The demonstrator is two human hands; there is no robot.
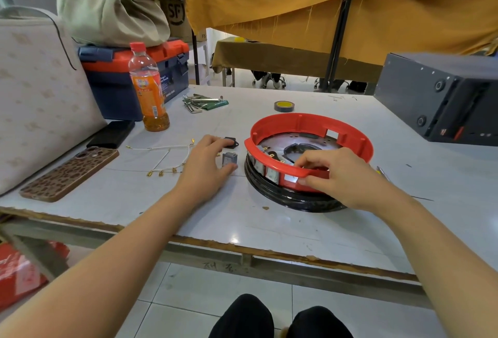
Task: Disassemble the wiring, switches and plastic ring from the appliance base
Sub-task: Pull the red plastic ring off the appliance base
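Note:
A red plastic ring [350, 133] sits tilted on a round black appliance base [283, 197] on the white table. Switches [272, 174] are set in the ring's near wall. My right hand [342, 176] pinches the ring's near rim, thumb outside and fingers inside. My left hand [207, 160] rests on the table with fingers spread and loosely bent, its fingertips touching a loose grey switch [229, 159]. A second loose black switch [231, 141] lies just beyond it. White wiring [167, 157] with brass terminals lies on the table left of my left hand.
A phone in a spotted case [70, 173], a black wallet [111, 134], an orange drink bottle [148, 90], a blue and orange toolbox [140, 76], hex keys [202, 103] and a tape roll [284, 106] stand around. A dark box [436, 100] sits at the right.

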